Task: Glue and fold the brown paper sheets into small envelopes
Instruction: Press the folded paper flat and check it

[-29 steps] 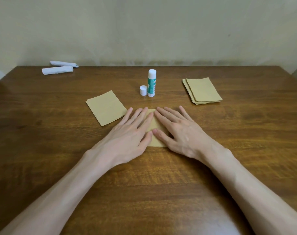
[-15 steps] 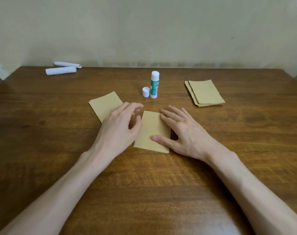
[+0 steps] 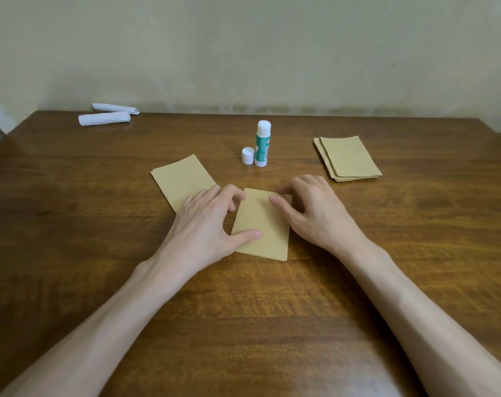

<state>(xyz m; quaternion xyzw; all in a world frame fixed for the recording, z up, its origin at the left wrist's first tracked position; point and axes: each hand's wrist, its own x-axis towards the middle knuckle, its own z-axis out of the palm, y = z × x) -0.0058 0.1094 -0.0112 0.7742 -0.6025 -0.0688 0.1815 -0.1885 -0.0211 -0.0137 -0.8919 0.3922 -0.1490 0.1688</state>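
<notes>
Head view, vs 0.5 s back: gone from loose and spread to drawn in and curled, both sides. Left hand (image 3: 206,222): then raised, thumb just beside the paper; now thumb down on the near-left corner of the folded sheet (image 3: 265,227), fingertips hooked at its far-left edge. Right hand (image 3: 315,213): then fingers spread; now bunched at the far-right corner, thumb on top, fingertips over the far edge. Reads as a pinch each side; can't tell if any finger is under the edge yet. Hands apart, one per side, both clamped on that one piece.

Prob. about to lift or turn it. To do well:
- keep thumbs light, no dragging across fresh glue
- lift by the edges, evenly, to avoid shearing the stuck layers
- keep it square to the body
- press the seam again if springing open

Looks: tan-brown, matte, rectangular, longer than wide. Lying flat mid-table (image 3: 71,224), skewed a little. Layering visible along the near edge. No glue smear or gaping flap visible.

Just left, partly under the left hand: another brown piece (image 3: 183,179). Far right, well apart: small stack of the same (image 3: 348,159). Can't tell which is done and which is blank. Behind: upright glue stick (image 3: 262,144), white cap (image 3: 248,155) just beside. Far-left corner: two white paper rolls (image 3: 104,118).
</notes>
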